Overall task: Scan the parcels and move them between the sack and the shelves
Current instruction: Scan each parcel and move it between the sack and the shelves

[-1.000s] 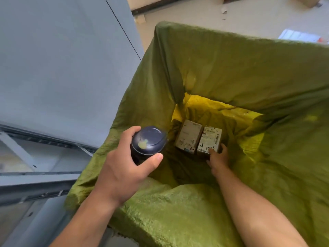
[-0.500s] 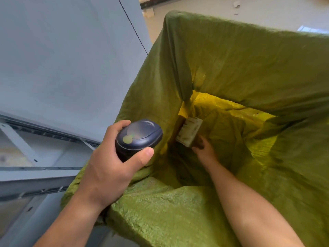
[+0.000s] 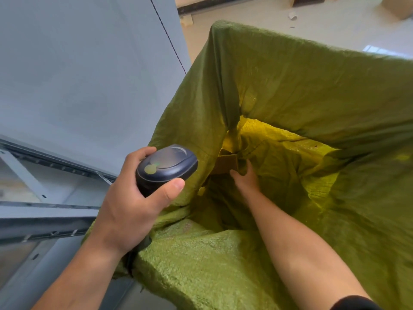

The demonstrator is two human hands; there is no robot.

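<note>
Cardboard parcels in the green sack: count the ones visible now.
1. A small brown cardboard parcel sits deep in the green woven sack, gripped by the right hand. More may lie hidden under the sack's folds.

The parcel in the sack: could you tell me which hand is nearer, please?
Right. The right hand grips the parcel inside the sack; the left hand holds the scanner at its rim.

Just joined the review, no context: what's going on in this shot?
A person is working over a green sack beside grey shelves. The left hand grips a dark handheld scanner above the sack's left edge. The right hand reaches deep inside, fingers around a small cardboard parcel near the bottom. The parcel has not left the sack.
</note>
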